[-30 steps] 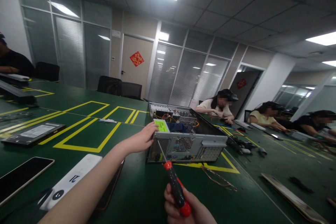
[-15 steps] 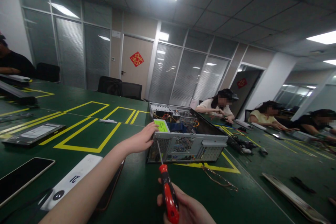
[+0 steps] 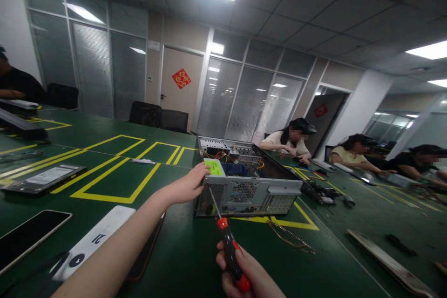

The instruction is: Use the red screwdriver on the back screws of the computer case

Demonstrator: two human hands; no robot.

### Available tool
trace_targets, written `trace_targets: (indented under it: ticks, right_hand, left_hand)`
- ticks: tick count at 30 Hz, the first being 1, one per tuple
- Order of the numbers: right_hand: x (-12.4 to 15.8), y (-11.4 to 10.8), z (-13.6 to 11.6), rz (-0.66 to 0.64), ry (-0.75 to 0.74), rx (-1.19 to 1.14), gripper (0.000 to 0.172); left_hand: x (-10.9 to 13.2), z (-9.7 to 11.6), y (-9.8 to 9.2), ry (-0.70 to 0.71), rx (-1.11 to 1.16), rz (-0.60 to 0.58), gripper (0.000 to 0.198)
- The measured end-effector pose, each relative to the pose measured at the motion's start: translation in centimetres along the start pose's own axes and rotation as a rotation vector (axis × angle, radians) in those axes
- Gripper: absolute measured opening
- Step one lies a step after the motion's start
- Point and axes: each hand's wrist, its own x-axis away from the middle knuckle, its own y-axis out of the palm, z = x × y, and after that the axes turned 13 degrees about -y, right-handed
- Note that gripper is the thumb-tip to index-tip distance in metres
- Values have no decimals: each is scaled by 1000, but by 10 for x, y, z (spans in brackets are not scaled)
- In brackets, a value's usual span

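Note:
An open metal computer case (image 3: 228, 184) lies on the green table with its rear panel facing me. Inside its near left corner sits a power supply (image 3: 213, 166) with a bright green label. My left hand (image 3: 188, 185) is closed over that corner, fingers curled on the power supply's edge. In my right hand (image 3: 256, 272) is a red and black screwdriver (image 3: 231, 251), fingers wrapped round its handle. The shaft slants up and left, its tip at the power supply's rear grille. Whether a screw sits under the tip cannot be made out.
Left on the table lie a hard drive (image 3: 44, 179), a smartphone (image 3: 31, 237) and a white power strip (image 3: 96, 240). Glasses (image 3: 291, 235) rest before the case. Cables (image 3: 323, 191) lie to its right. Several people sit farther along the table.
The screwdriver's handle has swung right and rolled in my right hand, showing more black. Its tip stays at the grille. My left hand keeps its place on the power supply.

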Motion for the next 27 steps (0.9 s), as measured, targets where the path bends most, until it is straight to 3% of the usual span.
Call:
trace_targets:
  ticks: [6,13,20,27]
  right_hand:
    - [-3,3,-1,-26,45,-50,39]
    - [1,6,-11,-89,93,-222,31]
    - [3,8,-12,-138,90,-74,68]
    - [3,6,-6,-26,-10,-114,49]
  left_hand:
    - [0,4,-2,-24,-10,-14,44]
    - [1,5,-3,-21,-10,-8,44]
    - [1,5,-3,-16,1,-2,43]
    - [0,4,-2,-32,0,-15,44]
